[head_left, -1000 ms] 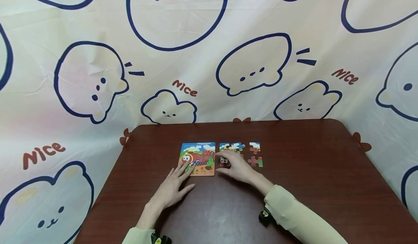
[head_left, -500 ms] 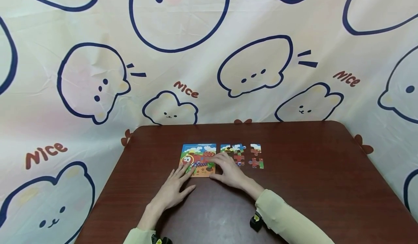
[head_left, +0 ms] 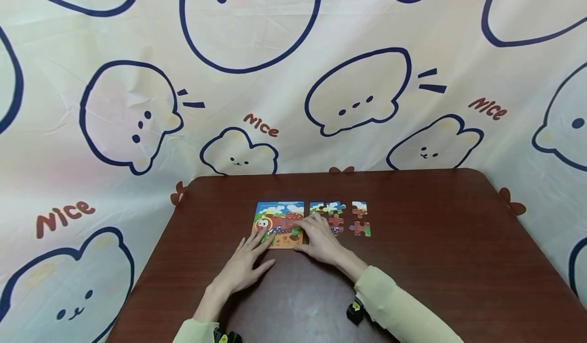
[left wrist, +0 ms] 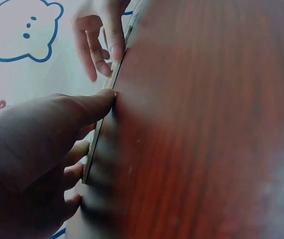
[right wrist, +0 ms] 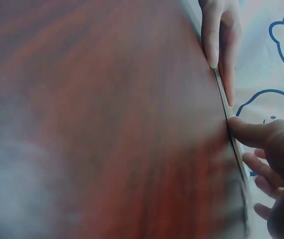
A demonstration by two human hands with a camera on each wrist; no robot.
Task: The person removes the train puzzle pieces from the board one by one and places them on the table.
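In the head view a colourful picture board (head_left: 279, 210), printed with a red character, clouds and a green cactus-like shape, lies on the dark wooden table (head_left: 412, 231). My left hand (head_left: 240, 269) rests its fairly straight fingers on the board's lower left part, thumb spread below the near edge. At its right edge is my right hand (head_left: 321, 241), its bent fingers touching the board and its thumb by the near right corner. In the right wrist view, the thumb (right wrist: 248, 129) meets the thin edge. What lies under the right palm is hidden.
Right of the board lie several jigsaw pieces: a top pair (head_left: 335, 208), a red piece (head_left: 337, 225) partly beside the hand, a cloud piece (head_left: 359, 209) and a red-green piece (head_left: 361, 229). A printed cloth (head_left: 284, 93) hangs behind the table.
My right hand has moved left from the jigsaw pieces onto the board's right edge, uncovering a red piece and covering the one beside the board. My left hand has stayed in place.
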